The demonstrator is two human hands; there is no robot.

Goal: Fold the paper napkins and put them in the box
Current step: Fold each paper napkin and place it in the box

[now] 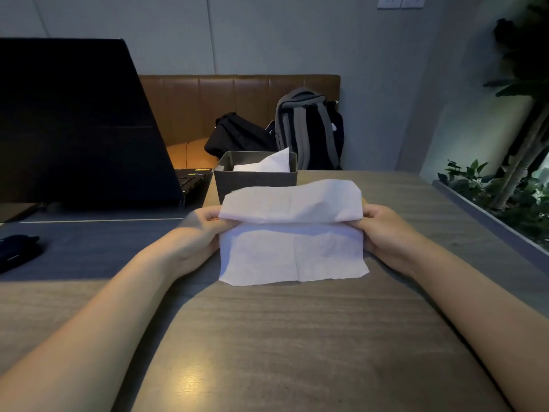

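Left hand [199,230] pinches the left edge of a white paper napkin [292,251], right hand [383,227] pinches the right edge. Napkin is mid-fold: far half curled over toward the near half, near half lying flat on the wooden table [282,337]. Dark box [255,181] sits just beyond the napkin, with another white napkin [271,163] sticking up inside it. Open laptop [74,123] at far left. Two bags [309,129] on the brown bench behind the table; plants [505,185] at right.

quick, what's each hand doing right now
Left hand: closed, pinching the left edge of the white napkin.
Right hand: closed, pinching the napkin's right edge.
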